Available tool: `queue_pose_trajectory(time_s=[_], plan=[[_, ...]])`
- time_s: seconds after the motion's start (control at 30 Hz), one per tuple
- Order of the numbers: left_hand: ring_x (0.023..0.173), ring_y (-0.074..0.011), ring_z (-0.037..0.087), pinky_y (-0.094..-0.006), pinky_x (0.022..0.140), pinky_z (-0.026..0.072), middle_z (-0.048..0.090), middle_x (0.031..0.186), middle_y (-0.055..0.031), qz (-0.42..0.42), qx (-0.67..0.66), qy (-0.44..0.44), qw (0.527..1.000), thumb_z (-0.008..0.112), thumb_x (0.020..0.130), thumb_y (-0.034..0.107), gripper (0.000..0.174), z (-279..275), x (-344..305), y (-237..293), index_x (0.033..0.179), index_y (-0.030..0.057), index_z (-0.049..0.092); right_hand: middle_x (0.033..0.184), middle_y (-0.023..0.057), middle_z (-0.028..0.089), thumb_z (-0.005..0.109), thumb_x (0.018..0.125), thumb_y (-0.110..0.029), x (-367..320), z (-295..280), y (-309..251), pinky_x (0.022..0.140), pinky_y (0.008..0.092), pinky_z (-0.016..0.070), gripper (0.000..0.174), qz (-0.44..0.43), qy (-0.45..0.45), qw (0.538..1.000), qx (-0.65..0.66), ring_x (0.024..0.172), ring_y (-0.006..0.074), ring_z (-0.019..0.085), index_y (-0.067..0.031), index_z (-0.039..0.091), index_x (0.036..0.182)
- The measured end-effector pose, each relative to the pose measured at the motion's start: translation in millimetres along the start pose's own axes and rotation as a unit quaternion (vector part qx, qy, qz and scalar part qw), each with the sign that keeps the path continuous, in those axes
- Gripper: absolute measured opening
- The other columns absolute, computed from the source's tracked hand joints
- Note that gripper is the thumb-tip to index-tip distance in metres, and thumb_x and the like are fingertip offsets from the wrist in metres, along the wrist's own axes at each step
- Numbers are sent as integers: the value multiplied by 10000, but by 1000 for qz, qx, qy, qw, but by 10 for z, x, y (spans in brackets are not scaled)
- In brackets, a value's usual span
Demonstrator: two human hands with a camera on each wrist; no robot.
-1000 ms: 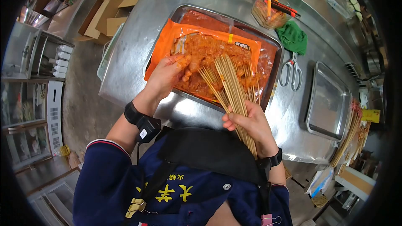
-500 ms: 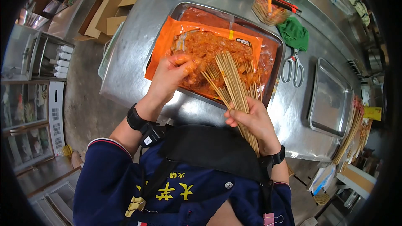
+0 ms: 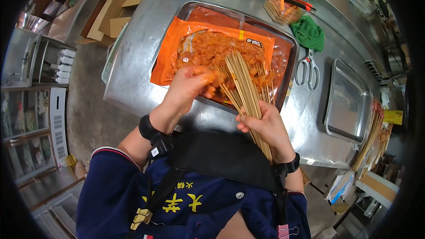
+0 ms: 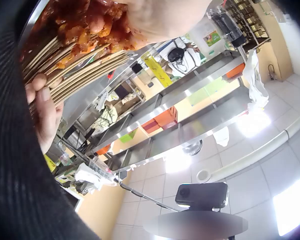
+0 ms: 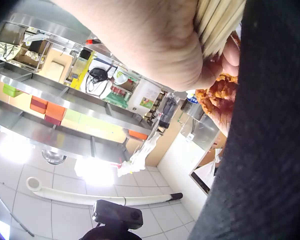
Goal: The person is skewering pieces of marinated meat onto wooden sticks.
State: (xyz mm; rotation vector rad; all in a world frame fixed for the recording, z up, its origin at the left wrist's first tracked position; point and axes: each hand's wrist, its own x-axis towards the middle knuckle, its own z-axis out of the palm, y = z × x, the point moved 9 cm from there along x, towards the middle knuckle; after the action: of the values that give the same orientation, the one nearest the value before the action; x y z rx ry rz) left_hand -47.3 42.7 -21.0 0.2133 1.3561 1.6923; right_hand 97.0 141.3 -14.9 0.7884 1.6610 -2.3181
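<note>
A thick bundle of wooden skewers (image 3: 245, 86) is gripped by my right hand (image 3: 269, 126), its upper ends lying over red-orange marinated meat (image 3: 208, 46). The meat rests on an orange plastic bag (image 3: 166, 64) inside a metal tray (image 3: 294, 57). At the left side of the skewers, my left hand (image 3: 188, 88) pinches a piece of meat (image 3: 216, 77) with sauce-covered fingers, close to the skewer tips. The left wrist view shows the right fingers (image 4: 46, 105) around the skewers, beside the meat. In the right wrist view the skewers (image 5: 217, 25) pass behind the right palm (image 5: 155, 45).
On the steel table (image 3: 141, 31), a clear container with pens (image 3: 283, 6), a green cloth (image 3: 307, 33) and scissors (image 3: 307, 70) lie right of the tray. Farther right are an empty metal tray (image 3: 347, 102) and more skewers (image 3: 367, 144). Cardboard boxes (image 3: 108, 17) stand at the upper left.
My left hand has moved right, from over the left part of the meat to beside the skewer tips. My right hand keeps its grip on the bundle, nearly still.
</note>
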Motion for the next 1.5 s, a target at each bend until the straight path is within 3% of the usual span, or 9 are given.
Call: queue_pose_trajectory(time_s=[0.2, 0.33, 0.5, 0.57, 0.6, 0.7, 0.8, 1.03, 1.5], plan=[[576, -92, 546, -219, 518, 451, 604, 719, -35, -18, 15, -9, 1000, 611, 845, 163, 187, 202, -18, -79, 888, -18, 631, 832, 94, 628, 563, 813, -21, -28, -23, -38, 604, 222, 510, 164, -9, 24, 1000, 5, 699, 121, 626, 35, 548, 966], [567, -73, 534, -204, 495, 412, 603, 712, -18, 3, 38, 1, 999, 607, 849, 159, 179, 185, 6, -53, 888, -13, 638, 790, 63, 631, 569, 813, -41, -121, -54, -194, 577, 235, 495, 145, -65, 79, 987, -121, 675, 112, 617, 30, 570, 939], [567, -62, 509, -198, 465, 369, 593, 707, -14, 27, 56, 9, 998, 589, 857, 147, 147, 200, 86, -58, 821, 9, 624, 773, 48, 626, 557, 829, -75, -353, 25, -682, 556, 241, 469, 146, -207, 138, 842, -478, 654, 101, 601, 20, 580, 938], [567, -63, 512, -199, 452, 368, 577, 681, -10, -1, 59, 7, 998, 588, 857, 142, 131, 191, 146, -140, 825, 15, 602, 776, 55, 625, 557, 838, -82, -316, -23, -491, 567, 234, 476, 141, -133, 74, 964, -218, 661, 105, 602, 18, 581, 934], [565, -64, 511, -199, 447, 369, 573, 683, -13, 4, 54, 5, 999, 581, 861, 139, 125, 257, 156, -98, 835, 18, 588, 777, 58, 624, 558, 842, -86, -304, -14, -390, 573, 231, 479, 139, -90, 41, 992, -79, 664, 107, 603, 18, 582, 932], [557, -68, 510, -203, 439, 376, 567, 704, -26, 26, 22, 15, 999, 566, 873, 135, 115, 397, 175, 39, 880, 20, 555, 783, 59, 619, 571, 849, -94, -222, 72, -203, 591, 218, 486, 140, -8, -6, 1000, 18, 676, 104, 605, 21, 581, 928], [564, -70, 521, -198, 458, 386, 585, 787, -45, 80, -14, 63, 995, 567, 880, 153, 154, 249, 158, 86, 948, 14, 559, 780, 44, 614, 625, 824, -101, -123, -44, -150, 624, 209, 486, 153, -8, 18, 1000, -2, 698, 97, 606, 25, 592, 903], [568, -49, 531, -174, 490, 386, 624, 746, -9, 11, 41, -58, 997, 599, 869, 185, 140, 330, 12, 33, 905, 50, 590, 769, 23, 622, 660, 793, -98, -23, 10, -100, 654, 210, 465, 161, -24, -16, 995, -91, 704, 76, 579, 21, 617, 893], [527, -42, 517, -176, 436, 343, 576, 650, 8, 13, 67, -16, 998, 622, 848, 208, 161, 250, -26, 38, 777, 69, 581, 829, 53, 613, 610, 836, -49, -62, -55, -47, 615, 197, 494, 162, -13, 34, 998, 56, 730, 106, 619, 10, 559, 977]])
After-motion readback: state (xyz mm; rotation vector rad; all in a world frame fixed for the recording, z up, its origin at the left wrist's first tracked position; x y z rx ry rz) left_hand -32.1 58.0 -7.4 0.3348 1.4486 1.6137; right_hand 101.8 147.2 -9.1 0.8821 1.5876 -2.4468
